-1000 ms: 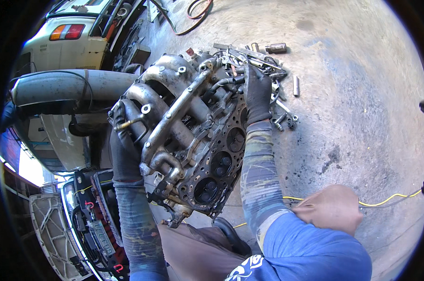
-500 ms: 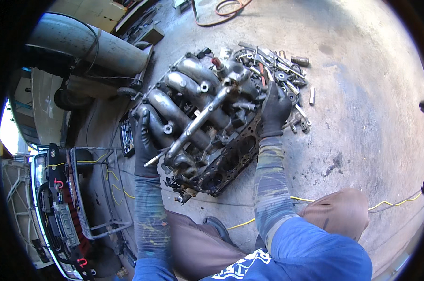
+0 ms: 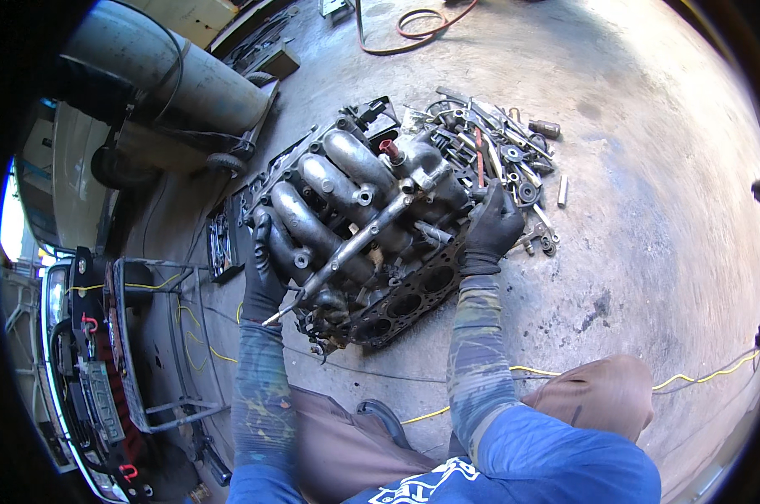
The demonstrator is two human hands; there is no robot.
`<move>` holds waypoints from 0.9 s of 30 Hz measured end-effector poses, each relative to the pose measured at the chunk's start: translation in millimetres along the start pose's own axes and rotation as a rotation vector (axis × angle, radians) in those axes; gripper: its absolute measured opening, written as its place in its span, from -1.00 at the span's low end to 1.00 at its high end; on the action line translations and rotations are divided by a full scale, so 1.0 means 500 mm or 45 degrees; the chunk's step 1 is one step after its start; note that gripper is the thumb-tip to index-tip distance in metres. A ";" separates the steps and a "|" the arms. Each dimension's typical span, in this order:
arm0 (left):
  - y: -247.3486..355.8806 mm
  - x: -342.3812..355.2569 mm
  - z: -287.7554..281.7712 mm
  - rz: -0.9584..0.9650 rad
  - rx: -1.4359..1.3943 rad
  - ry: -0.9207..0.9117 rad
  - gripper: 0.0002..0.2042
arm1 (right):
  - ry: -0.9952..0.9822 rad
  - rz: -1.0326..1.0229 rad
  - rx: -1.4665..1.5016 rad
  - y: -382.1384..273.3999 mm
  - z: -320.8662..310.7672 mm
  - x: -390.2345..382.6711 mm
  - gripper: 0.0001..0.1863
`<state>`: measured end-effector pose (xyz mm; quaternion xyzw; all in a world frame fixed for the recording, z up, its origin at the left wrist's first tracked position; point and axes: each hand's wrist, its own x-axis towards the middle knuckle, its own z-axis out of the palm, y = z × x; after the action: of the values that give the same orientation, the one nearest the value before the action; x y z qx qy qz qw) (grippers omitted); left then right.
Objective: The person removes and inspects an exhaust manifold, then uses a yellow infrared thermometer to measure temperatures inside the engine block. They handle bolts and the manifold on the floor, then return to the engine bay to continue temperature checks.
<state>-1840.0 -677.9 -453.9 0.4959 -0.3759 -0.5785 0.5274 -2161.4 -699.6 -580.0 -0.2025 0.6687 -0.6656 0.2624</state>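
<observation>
A metal intake manifold [image 3: 344,186] with curved pipes and a silver rail [image 3: 363,239] across it sits over an engine block [image 3: 409,301]. Several dark round bores show along the block's near right side. My left hand [image 3: 266,260], in a black glove, grips the manifold's left end, fingers lying up along the outermost pipe. At the right end, my black-gloved right hand [image 3: 494,225] is closed around the edge; its fingertips are partly hidden. A red plug [image 3: 388,149] stands up from the manifold's far side. Whether manifold and block are joined cannot be seen.
Loose tools and metal parts [image 3: 514,151] lie heaped at the right. A toolbox tray [image 3: 223,244] sits left of the engine. Beyond are a large tank [image 3: 174,71] on wheels and a red hose [image 3: 422,34]. A yellow cord [image 3: 535,370] crosses the floor by my knees.
The manifold has shifted or tipped toward me with both hands on it, showing more of a black tray behind it. The whole view has also moved slightly.
</observation>
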 end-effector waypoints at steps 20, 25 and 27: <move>0.027 0.013 0.006 -0.056 0.129 0.031 -0.36 | -0.080 0.257 0.563 -0.051 -0.006 0.058 -0.68; 0.021 0.015 -0.007 0.046 0.242 0.037 -0.24 | -0.075 0.136 0.612 -0.019 0.007 0.064 -0.65; 0.019 0.024 -0.010 -0.021 0.168 -0.015 -0.24 | -0.077 0.245 0.751 -0.017 -0.001 0.067 -0.63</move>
<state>-1832.1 -690.7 -447.9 0.5292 -0.4122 -0.5596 0.4867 -2188.8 -720.3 -574.4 -0.0732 0.4548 -0.7966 0.3914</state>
